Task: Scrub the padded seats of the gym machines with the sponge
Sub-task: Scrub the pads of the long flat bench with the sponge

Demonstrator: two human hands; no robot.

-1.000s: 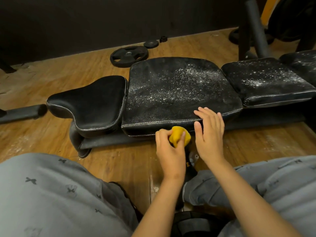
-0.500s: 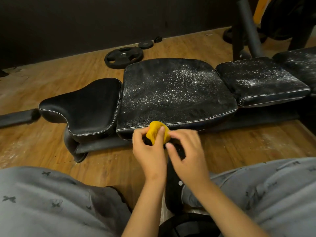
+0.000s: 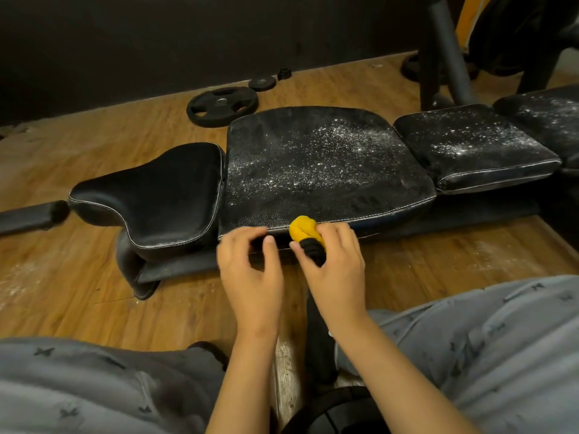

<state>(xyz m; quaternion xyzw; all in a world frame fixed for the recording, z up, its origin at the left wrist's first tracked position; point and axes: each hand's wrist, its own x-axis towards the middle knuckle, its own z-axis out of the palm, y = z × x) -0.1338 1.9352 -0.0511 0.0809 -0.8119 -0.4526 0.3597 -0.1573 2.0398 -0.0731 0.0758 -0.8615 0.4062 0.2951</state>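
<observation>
- Sponge (image 3: 301, 228): yellow w/ dark scourer face, crushed small. Held in right grip (image 3: 338, 270), thumb + fingers wrapped round it. Loc: at 6 o'clock edge of mid seat pad (image 3: 322, 170), over the stitched seam; actual contact w/ pad can't tell.
- Left grip (image 3: 253, 277): holds nothing, fingers loosely curled. Sits just at 9 o'clock of sponge, in front of same pad edge.
- Mid seat pad: black, top covered in white speckle (image 3: 332, 142), densest toward 1–2 o'clock.
- Saddle-shaped pad (image 3: 156, 195): at 9 o'clock of mid pad, butted against it; looks mostly speckle-free.
- Third pad (image 3: 470, 145): at 3 o'clock of mid pad, speckled. Fourth pad (image 3: 545, 117) past it, cut by frame edge, also speckled.
- Floor (image 3: 78, 277): wood. Lg weight plate (image 3: 222, 104) at 11 o'clock of mid pad, sm plate (image 3: 262, 83) beyond.
- Step (est.): sponge being readied at pad's near edge; mid pad top not yet scrubbed, going by the speckle.
- Next (est.): bring sponge over seam onto top, press firm, stroke 6→12 o'clock; left grip prob. best braced on pad edge.
- Chg vs 0.5 s ago: sponge was pinched in left grip, right fingers just reaching it; now passed to right.
- Chg vs 1.0 s ago: right grip lay flat on pad's near edge; now off it and on sponge.
</observation>
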